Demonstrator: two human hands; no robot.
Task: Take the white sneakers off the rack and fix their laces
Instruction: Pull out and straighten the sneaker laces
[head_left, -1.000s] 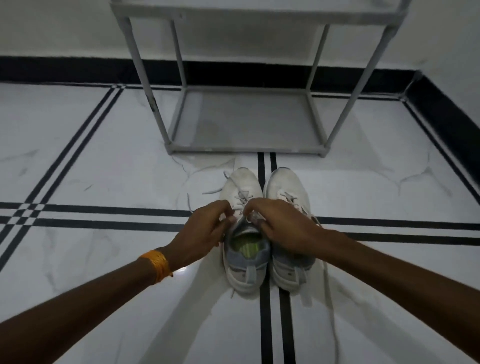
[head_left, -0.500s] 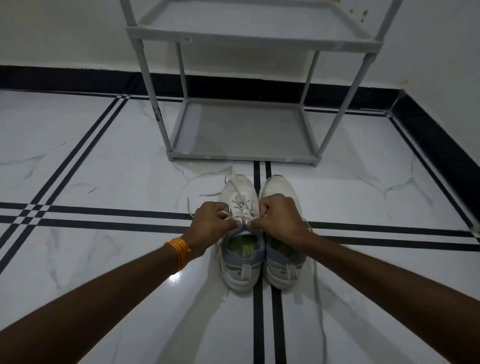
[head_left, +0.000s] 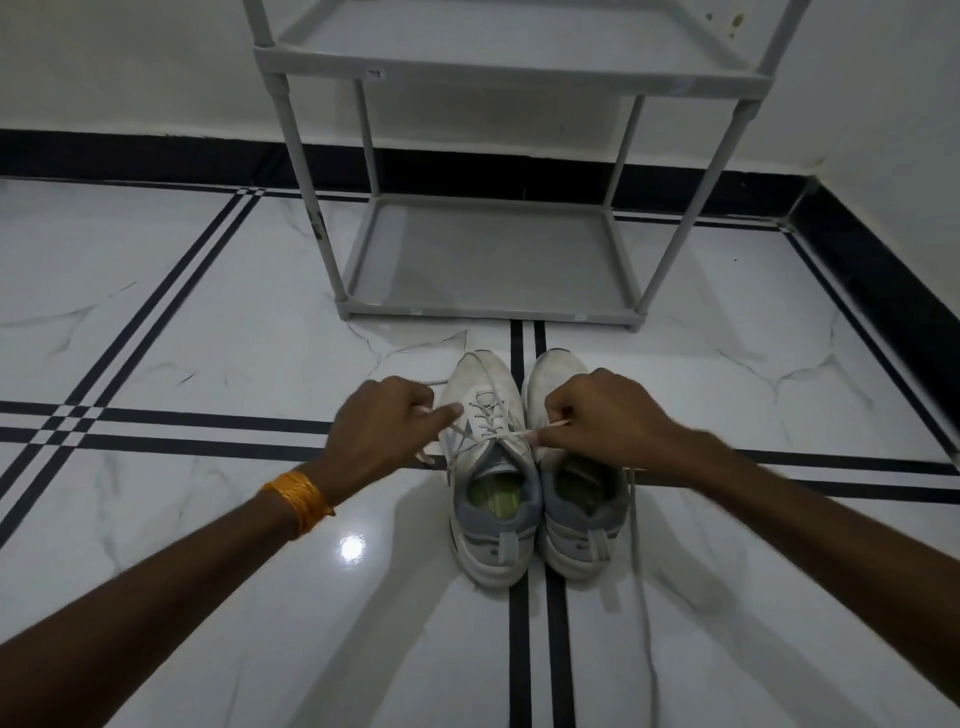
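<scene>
Two white sneakers stand side by side on the floor (head_left: 208, 322), heels toward the camera and toes at twelve o'clock, pointing at the rack (head_left: 488, 260). The left sneaker (head_left: 488, 467) and the right sneaker (head_left: 576, 499) touch along their inner sides and straddle a pair of black inlay lines that run from six to twelve o'clock through the white marbled tile. Another pair of black lines crosses from nine to three o'clock under the shoes.

The left hand (head_left: 379, 431), at about ten o'clock from the left sneaker's opening, is closed around one end of the lace (head_left: 483, 415), with the forefinger stretched toward the eyelets. The right hand (head_left: 602, 421), at two o'clock from the same opening and resting over the front of the right sneaker, pinches the other end between thumb and fingers. The lace runs taut between the two hands across the tongue. An orange bangle (head_left: 298, 499) circles the left wrist.

A loose lace (head_left: 641, 571) trails from the right sneaker toward five o'clock along the floor.

Beyond the shoes, the grey rack stands with its lower shelf just above the tile and a second shelf higher up; no shoes show on either. A black skirting band (head_left: 130, 156) lines the foot of the white wall, turning the corner at two o'clock. A bright light reflection (head_left: 352, 546) glints on the polished tile at eight o'clock from the sneakers.
</scene>
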